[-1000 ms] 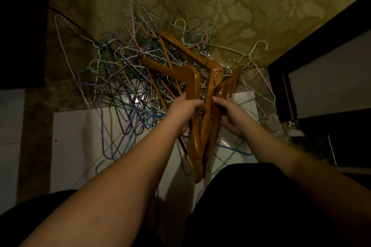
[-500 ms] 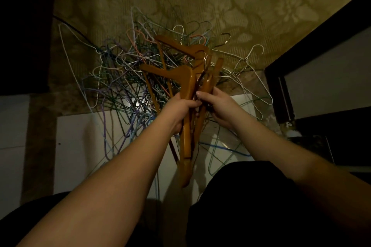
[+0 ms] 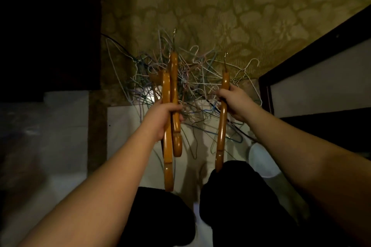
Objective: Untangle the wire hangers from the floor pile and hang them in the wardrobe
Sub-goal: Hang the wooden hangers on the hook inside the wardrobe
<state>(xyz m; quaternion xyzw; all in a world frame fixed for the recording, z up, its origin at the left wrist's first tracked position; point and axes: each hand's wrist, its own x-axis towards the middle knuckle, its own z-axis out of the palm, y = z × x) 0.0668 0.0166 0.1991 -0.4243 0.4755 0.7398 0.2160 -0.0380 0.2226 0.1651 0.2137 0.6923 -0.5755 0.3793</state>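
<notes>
Head: fingers (both hands) around wooden hangers

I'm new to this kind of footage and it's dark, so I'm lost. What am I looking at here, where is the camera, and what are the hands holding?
There is no machine here. A person wears a camera on the head, which looks down past the forearms to the floor, so there is only this one view.

The left hand grips a bundle of wooden hangers; at least two show. The right hand grips a single wooden hanger, held apart from the bundle.

Beyond the hands, a tangled pile of thin wire hangers in several colours lies on the floor, partly on pale tiles and partly on a patterned carpet. A dark frame stands at the right.
</notes>
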